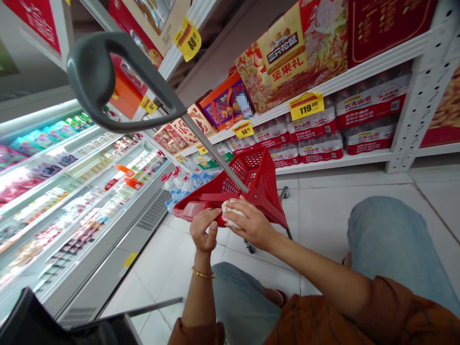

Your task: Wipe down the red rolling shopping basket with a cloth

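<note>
A red plastic shopping cart (282, 203) with perforated sides stands tilted in front of me. Its long metal pole rises to a grey loop handle (143, 125). My right hand (251, 221) presses a crumpled white cloth (233, 215) against the near rim, with the fingers bent over it. Beside it, my left hand (204, 231), a gold bracelet at its wrist, is curled at the same rim, thumb apart and fingertips close to the cloth. Part of the rim is hidden behind both hands.
White shelves (359, 67) with boxed goods and packs of bottled water (319, 146) run along the right. A lit refrigerated display (86, 191) stands on the left. My bent knees (388, 239) flank the tiled floor (323, 211). A black object (32, 321) fills the lower left corner.
</note>
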### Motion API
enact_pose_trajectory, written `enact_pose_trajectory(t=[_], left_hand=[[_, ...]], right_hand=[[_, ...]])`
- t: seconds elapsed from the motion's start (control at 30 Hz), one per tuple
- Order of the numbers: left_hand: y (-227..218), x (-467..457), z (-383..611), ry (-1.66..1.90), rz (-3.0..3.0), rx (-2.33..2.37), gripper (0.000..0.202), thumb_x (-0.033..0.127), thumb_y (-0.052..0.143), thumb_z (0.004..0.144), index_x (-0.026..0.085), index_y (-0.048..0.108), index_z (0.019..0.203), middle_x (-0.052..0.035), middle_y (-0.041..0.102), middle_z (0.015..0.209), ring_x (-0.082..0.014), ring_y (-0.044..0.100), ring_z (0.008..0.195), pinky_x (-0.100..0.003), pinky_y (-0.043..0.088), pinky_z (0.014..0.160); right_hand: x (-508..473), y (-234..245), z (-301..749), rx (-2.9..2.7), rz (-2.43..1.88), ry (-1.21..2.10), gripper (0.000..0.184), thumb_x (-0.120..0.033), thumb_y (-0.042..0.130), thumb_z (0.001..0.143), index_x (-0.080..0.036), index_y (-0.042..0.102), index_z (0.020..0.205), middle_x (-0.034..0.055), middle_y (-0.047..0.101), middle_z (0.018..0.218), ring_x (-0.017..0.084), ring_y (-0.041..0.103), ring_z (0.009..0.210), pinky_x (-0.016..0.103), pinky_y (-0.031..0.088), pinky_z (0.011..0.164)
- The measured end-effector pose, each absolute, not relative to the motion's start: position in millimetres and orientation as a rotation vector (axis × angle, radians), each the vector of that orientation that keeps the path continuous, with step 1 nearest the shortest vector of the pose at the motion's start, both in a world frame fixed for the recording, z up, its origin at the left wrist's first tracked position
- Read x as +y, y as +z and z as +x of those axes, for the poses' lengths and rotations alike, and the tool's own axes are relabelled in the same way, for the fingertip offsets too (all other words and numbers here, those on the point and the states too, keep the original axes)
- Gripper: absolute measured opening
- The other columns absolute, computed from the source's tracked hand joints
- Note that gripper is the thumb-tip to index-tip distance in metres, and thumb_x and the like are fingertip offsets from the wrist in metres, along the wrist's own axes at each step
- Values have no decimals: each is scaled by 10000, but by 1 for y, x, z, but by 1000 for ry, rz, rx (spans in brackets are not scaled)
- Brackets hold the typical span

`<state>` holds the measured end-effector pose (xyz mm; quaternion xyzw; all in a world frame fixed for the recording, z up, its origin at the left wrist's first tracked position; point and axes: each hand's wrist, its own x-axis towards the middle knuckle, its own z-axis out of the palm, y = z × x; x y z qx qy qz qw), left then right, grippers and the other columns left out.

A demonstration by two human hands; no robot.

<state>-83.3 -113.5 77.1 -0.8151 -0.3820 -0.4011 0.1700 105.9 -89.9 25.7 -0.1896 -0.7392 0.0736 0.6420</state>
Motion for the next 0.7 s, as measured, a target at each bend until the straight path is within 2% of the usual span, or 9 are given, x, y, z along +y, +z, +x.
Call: enact_pose_trajectory(t=[0.3,0.43,0.53,0.63,0.7], left_hand=[[70,-112,-84,-982,-2183,-1166,478,446,340,984,132,700,1005,-123,740,971,-226,702,972,-403,535,915],[69,-111,-86,-887,-2151,-1193,597,498,233,999,121,697,1010,-138,734,982,-233,688,1018,-406,518,938],[73,-112,-81,-785,-2120,-1293,658,514,175,1001,117,700,1014,-143,733,977,-239,679,1039,-408,511,940],[82,-112,-66,-736,-2093,-1341,686,547,165,992,105,680,1094,-162,722,1053,-255,666,1072,-431,500,960],[86,-110,-53,-736,-2138,-1307,675,544,176,993,82,606,1232,-184,676,1183,-263,615,1173,-454,445,1040]], right_hand=[[-91,29,96,-1714,-410,233,270,-267,525,947,-182,621,1184,139,635,1245,215,560,1230,478,432,1096],[-88,28,94,-1686,-340,269,248,-267,531,948,-165,632,1150,149,636,1235,216,563,1227,477,439,1086],[-87,27,96,-1639,-264,370,247,-282,537,949,-174,633,1149,135,635,1238,201,563,1231,434,458,1076],[-89,25,100,-1536,-280,539,249,-319,545,947,-219,634,1157,100,649,1211,180,598,1183,370,509,1019],[-92,21,103,-1397,-363,610,234,-315,548,945,-240,636,1149,83,663,1173,181,617,1150,368,515,1006]])
